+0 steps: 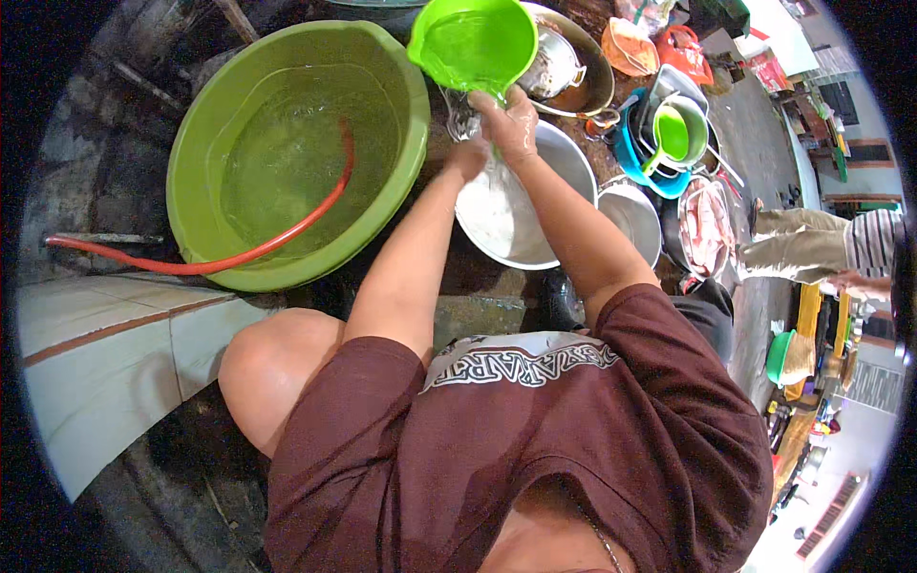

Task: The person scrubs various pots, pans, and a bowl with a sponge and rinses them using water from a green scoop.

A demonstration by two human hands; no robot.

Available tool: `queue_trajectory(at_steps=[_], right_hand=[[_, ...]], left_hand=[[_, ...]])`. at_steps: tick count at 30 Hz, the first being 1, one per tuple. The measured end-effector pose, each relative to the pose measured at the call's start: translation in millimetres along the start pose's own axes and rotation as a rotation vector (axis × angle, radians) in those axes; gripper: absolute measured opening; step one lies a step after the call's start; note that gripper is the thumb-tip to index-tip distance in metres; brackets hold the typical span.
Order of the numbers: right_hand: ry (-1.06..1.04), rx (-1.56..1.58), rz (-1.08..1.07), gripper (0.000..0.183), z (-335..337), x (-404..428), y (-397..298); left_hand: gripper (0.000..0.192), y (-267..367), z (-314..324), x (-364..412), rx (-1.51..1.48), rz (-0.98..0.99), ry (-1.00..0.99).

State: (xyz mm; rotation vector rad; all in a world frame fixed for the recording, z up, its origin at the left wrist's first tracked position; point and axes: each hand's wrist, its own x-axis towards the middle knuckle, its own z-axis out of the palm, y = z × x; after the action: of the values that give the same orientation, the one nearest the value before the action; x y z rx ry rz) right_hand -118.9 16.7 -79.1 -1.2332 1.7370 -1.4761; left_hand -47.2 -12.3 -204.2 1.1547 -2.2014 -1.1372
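Observation:
My right hand [514, 127] grips the handle of a bright green plastic dipper [476, 43] with water in its bowl. Water [461, 118] spills from the dipper's near side. Close below that stream is my left hand [469, 159], somewhat blurred; its fingers are partly hidden, so I cannot tell whether it holds anything. Under both forearms stands a large silver metal basin [573, 161], pale inside. To the left, a big olive-green plastic tub [193, 165] holds water, and a red hose [279, 243] runs over its rim into it.
Right of the dipper is a wide pan [598, 54] with a lidded pot [548, 64] in it. A blue basin [623, 154] of stacked cookware, a smaller metal pot [630, 215] and a tray of raw meat or fish [706, 229] follow. Another person [809, 243] stands at far right.

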Motion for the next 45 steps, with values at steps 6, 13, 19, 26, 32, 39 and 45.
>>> queue_trajectory(at_steps=[6, 13, 19, 26, 32, 39, 45], right_hand=[[0.216, -0.384, -0.229, 0.044, -66.0, 29.4, 47.1], [0.015, -0.984, -0.207, 0.043, -144.0, -5.2, 26.4], [-0.014, -1.086, -0.326, 0.035, -165.5, -4.9, 9.7], [-0.058, -0.697, -0.601, 0.018, -30.1, -5.5, -32.2], [-0.547, -0.634, -0.389, 0.022, 121.7, -65.3, -117.7], [-0.338, -0.641, -0.613, 0.019, 82.1, -56.2, -84.0], [0.182, -0.990, 0.363, 0.032, -101.7, -62.8, 42.5]], left_hand=[[0.032, 18.6, -13.7, 6.1, -0.589, -0.131, 0.221], [0.033, 0.3, 15.9, -19.5, 0.162, -0.098, 0.012], [0.035, 10.4, 32.3, -58.8, 0.669, -0.111, -0.409], [0.029, 48.5, -13.7, -52.8, 0.478, -0.217, -0.425], [0.052, -72.6, -24.1, -65.0, 0.791, -0.119, 0.527], [0.045, -27.9, -8.3, -76.7, -1.072, -0.298, 0.381], [0.020, 59.8, -74.7, -64.9, -0.035, -0.155, 0.428]])
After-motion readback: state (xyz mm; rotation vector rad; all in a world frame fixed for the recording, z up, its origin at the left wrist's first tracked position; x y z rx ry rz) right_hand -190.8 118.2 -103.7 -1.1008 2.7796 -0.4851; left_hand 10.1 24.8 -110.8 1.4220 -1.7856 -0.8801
